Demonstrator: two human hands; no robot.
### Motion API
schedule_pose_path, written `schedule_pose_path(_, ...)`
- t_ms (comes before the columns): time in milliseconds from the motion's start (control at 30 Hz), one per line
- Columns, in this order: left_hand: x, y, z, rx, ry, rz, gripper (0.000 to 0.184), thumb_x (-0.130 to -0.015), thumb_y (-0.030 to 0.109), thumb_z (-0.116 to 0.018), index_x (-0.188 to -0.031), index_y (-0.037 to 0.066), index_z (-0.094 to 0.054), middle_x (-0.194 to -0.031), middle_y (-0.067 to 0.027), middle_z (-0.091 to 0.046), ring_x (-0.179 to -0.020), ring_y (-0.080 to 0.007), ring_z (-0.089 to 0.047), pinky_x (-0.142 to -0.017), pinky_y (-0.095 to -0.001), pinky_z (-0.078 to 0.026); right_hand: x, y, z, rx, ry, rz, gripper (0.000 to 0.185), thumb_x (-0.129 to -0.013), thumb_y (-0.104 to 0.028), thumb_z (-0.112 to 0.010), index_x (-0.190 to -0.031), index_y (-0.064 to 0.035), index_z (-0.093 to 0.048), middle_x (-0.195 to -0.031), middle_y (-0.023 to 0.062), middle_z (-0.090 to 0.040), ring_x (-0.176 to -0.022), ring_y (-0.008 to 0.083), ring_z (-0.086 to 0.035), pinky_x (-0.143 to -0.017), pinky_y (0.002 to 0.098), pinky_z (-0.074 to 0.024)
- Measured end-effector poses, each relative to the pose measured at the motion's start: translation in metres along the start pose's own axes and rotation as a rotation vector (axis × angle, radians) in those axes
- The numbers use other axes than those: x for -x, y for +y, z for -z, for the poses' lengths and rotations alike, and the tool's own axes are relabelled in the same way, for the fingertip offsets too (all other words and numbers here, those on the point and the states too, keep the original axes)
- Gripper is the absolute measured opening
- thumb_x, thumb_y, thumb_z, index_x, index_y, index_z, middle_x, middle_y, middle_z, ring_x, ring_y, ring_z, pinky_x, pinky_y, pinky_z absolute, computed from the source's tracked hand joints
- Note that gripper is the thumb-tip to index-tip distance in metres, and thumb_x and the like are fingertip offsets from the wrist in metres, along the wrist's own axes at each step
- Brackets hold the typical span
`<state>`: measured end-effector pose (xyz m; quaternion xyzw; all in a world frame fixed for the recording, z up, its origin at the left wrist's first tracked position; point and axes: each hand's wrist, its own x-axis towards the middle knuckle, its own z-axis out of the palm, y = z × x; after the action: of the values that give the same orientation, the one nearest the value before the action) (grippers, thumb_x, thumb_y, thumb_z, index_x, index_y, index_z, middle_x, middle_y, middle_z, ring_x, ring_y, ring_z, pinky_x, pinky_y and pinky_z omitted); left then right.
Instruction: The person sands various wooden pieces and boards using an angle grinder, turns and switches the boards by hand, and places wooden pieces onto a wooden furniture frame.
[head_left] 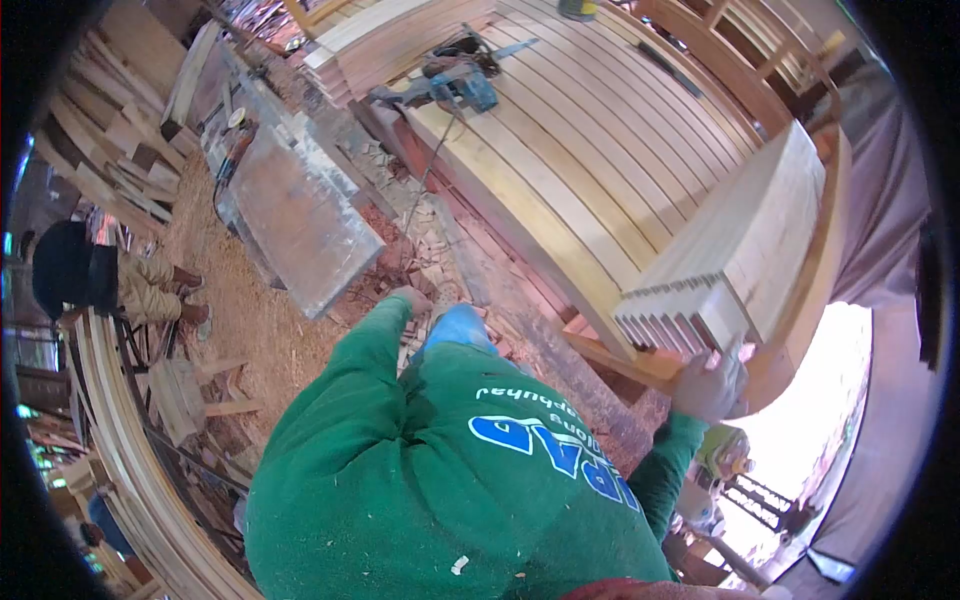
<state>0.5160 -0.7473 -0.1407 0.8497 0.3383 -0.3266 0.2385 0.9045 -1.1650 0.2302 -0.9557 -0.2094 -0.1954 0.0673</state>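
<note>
At the right, a stack of pale wooden boards (pixel 745 250) stands on edge, its ends facing me. My right hand (pixel 712 385) is at the near end of this stack, thumb and fingers closed about the end of a board. My left hand (pixel 412 300) hangs low beside my body, near the corner of a flat metal-topped table (pixel 300 225). Its fingers are small and partly hidden, and I make out nothing held in it. Under the stack lies a row of long wooden slats (pixel 590 130), side by side with dark gaps between them.
A blue power tool (pixel 465 80) with a cord rests on the slats' far left. Wood offcuts (pixel 435 250) and sawdust cover the floor. A person (pixel 120 275) stands at the left, near long planks (pixel 140 450). A curved wooden frame (pixel 825 250) borders the stack's right.
</note>
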Motion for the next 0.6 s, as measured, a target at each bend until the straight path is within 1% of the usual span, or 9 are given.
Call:
schedule_pose_path(67, 0.015, -0.031, 0.028, 0.044, 0.201, -0.013, 0.052, -0.083, 0.055, -0.066, -0.109, 0.012, -0.079, -0.111, -0.019, -0.076, -0.107, -0.0344, -0.073, -0.095, -0.046, -0.056, 0.001, -0.003, -0.004, 0.031, 0.037, -0.034, 0.068, -0.091, -0.029, -0.065, -0.156, -0.0141, -0.05, -0.126, 0.0189, -0.069, -0.125, 0.0363, -0.058, -0.104, 0.05, -0.0474)
schedule_pose_path(133, 0.008, -0.055, 0.056, 0.822, 0.534, 0.336, 0.038, -0.091, 0.042, -0.066, -0.117, 0.017, -0.078, -0.112, -0.0153, -0.077, -0.104, -0.0306, -0.074, -0.094, -0.0444, -0.057, -0.001, -0.006, -0.005, 0.059, 0.058, -0.071, 0.068, -0.09, -0.031, -0.066, -0.155, -0.0171, -0.051, -0.125, 0.0179, -0.07, -0.124, 0.0354, -0.059, -0.103, 0.049, -0.0477)
schedule_pose_path(200, 0.015, -0.061, 0.133, 0.762, 0.768, 0.41, 0.028, -0.094, 0.032, -0.064, -0.106, 0.011, -0.08, -0.093, -0.0123, -0.078, -0.083, -0.0268, -0.075, -0.077, -0.041, -0.059, 0.0, -0.016, 0.001, 0.099, 0.072, -0.08, 0.065, -0.091, -0.028, -0.064, -0.154, -0.0156, -0.053, -0.122, 0.0223, -0.069, -0.117, 0.0379, -0.062, -0.099, 0.05, -0.0501)
schedule_pose_path(233, -0.002, -0.083, 0.154, 0.988, 0.87, 0.29, 0.026, -0.096, 0.031, -0.063, -0.099, 0.01, -0.078, -0.087, -0.0099, -0.077, -0.075, -0.0232, -0.073, -0.068, -0.0376, -0.058, -0.002, -0.021, 0.005, 0.121, 0.082, -0.082, 0.064, -0.091, -0.026, -0.063, -0.153, -0.0149, -0.053, -0.12, 0.0245, -0.068, -0.114, 0.0392, -0.063, -0.097, 0.0505, -0.0512)
schedule_pose_path(300, -0.031, -0.123, 0.212, 1.427, 0.917, 0.207, 0.027, -0.1, 0.03, -0.062, -0.091, 0.008, -0.074, -0.079, -0.0059, -0.073, -0.064, -0.0167, -0.068, -0.054, -0.0316, -0.053, -0.003, -0.029, 0.009, 0.138, 0.047, -0.138, 0.064, -0.091, -0.025, -0.064, -0.154, -0.0159, -0.053, -0.115, 0.0244, -0.069, -0.109, 0.0397, -0.064, -0.093, 0.0514, -0.0507)
schedule_pose_path(333, -0.036, -0.139, 0.253, 1.639, 0.85, 0.252, 0.027, -0.101, 0.03, -0.062, -0.089, 0.008, -0.071, -0.076, -0.0043, -0.071, -0.061, -0.0137, -0.065, -0.049, -0.0289, -0.05, -0.004, -0.023, 0.004, 0.156, 0.015, -0.181, 0.067, -0.09, -0.026, -0.066, -0.155, -0.0177, -0.051, -0.115, 0.023, -0.07, -0.111, 0.0391, -0.064, -0.095, 0.0516, -0.0494)
schedule_pose_path(400, -0.054, -0.17, 0.316, 1.974, 0.912, 0.091, 0.033, -0.104, 0.038, -0.06, -0.088, 0.01, -0.066, -0.07, -0.004, -0.066, -0.051, -0.0129, -0.056, -0.043, -0.0302, -0.042, -0.008, -0.027, 0.005, 0.189, -0.031, -0.219, 0.072, -0.088, -0.027, -0.069, -0.157, -0.0194, -0.049, -0.112, 0.022, -0.071, -0.111, 0.0398, -0.064, -0.096, 0.052, -0.0481)
schedule_pose_path(500, -0.077, -0.217, 0.4, 2.112, 0.959, 0.036, 0.036, -0.105, 0.043, -0.059, -0.096, 0.009, -0.063, -0.075, -0.0053, -0.066, -0.052, -0.0151, -0.058, -0.042, -0.0296, -0.043, -0.019, -0.037, 0.006, 0.194, -0.136, -0.362, 0.071, -0.088, -0.024, -0.07, -0.154, -0.0119, -0.05, -0.112, 0.0258, -0.071, -0.113, 0.0427, -0.064, -0.096, 0.0535, -0.0502)
schedule_pose_path(600, -0.097, -0.259, 0.456, 2.169, 1.012, 0.04, 0.039, -0.102, 0.046, -0.063, -0.1, 0.007, -0.064, -0.077, -0.0056, -0.067, -0.055, -0.0155, -0.06, -0.044, -0.0292, -0.046, -0.021, -0.004, -0.01, 0.254, -0.063, -0.224, 0.069, -0.088, -0.024, -0.07, -0.152, -0.0069, -0.051, -0.115, 0.0276, -0.069, -0.112, 0.0441, -0.065, -0.096, 0.0538, -0.0512)
